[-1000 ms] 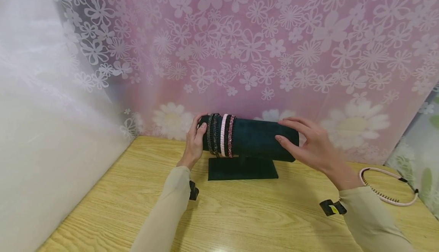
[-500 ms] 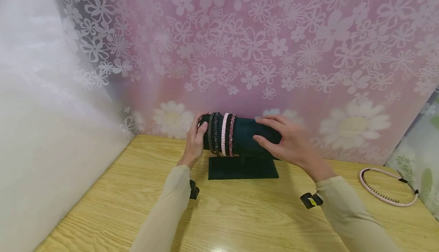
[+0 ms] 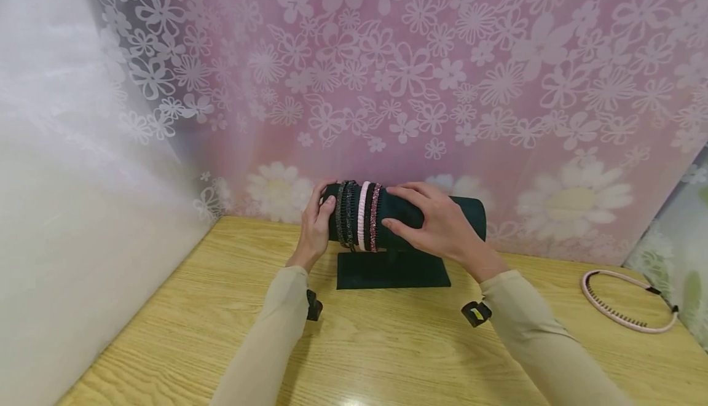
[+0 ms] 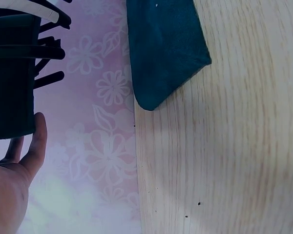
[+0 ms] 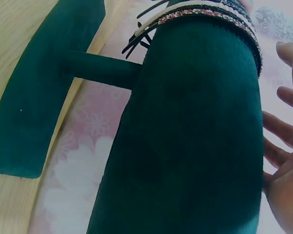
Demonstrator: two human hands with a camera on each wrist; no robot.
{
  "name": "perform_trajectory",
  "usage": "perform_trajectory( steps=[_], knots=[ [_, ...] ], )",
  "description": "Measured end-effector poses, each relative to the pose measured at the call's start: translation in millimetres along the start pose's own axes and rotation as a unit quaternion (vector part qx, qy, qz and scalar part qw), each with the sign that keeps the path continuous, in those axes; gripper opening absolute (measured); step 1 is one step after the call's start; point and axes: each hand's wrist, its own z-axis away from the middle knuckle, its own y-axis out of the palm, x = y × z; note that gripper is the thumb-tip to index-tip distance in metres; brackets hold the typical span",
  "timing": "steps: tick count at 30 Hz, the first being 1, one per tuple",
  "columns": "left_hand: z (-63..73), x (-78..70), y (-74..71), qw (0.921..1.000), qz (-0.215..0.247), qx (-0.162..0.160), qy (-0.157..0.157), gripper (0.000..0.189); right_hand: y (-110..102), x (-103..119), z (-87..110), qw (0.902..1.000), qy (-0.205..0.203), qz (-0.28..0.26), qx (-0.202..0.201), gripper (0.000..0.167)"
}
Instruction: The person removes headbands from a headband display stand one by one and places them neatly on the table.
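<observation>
Behind all ten fingers rises a pink backdrop [image 3: 354,56] printed with white flowers, and below them spreads a tabletop [image 3: 376,344] of yellowish, wavy wood grain. Between the two hands lies a dark green padded roll [image 5: 190,126], a velvety cylinder with a soft nap, joined by a short stem to a flat rectangular base [image 3: 393,271] in matching cloth, beneath the fingertips. The left hand [image 3: 314,228] is clamped round the roll's end, thumb on the near face. The right hand [image 3: 437,222] arches over the roll, thumb in front and well apart from the fingers above; I cannot tell whether every fingertip touches the velvet. Well out past the right fingers, a pink hoop headband [image 3: 596,306] with dark comb teeth lies on the wood. Five headbands circle the roll between the hands: two black glittery bands [image 3: 348,215] just beside the left thumb, then a pale pink ribbed band [image 3: 362,215], a black band [image 3: 369,215] and a pink sequined band [image 3: 375,215], just beside the right fingertips.
</observation>
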Motion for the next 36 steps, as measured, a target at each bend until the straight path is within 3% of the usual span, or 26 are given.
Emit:
perform_trajectory(
  steps=[13, 20, 26, 33, 36],
  knots=[
    [-4.3, 3.6, -1.3, 0.9998, 0.011, -0.014, 0.010, 0.045, 18, 5, -11.0, 0.9962, 0.011, 0.085, 0.015, 0.070],
    [-1.9, -33.3, -19.5, 0.9998, -0.006, -0.014, -0.014, 0.044, 31, 11, -23.8, 0.9943, 0.016, 0.103, 0.025, 0.072],
    [-5.5, -28.4, -28.6, 0.9991, -0.022, -0.022, -0.028, 0.045, 41, 15, -34.6, 0.9931, 0.021, 0.111, 0.031, 0.073],
    [-12.7, 7.1, -28.3, 0.9988, -0.023, -0.027, -0.033, 0.046, 46, 16, -38.3, 0.9891, 0.022, 0.139, 0.041, 0.078],
    [-13.3, 14.3, -27.8, 0.9986, -0.030, -0.030, -0.031, 0.046, 47, 16, -38.5, 0.9881, 0.023, 0.145, 0.047, 0.077]
  ],
)
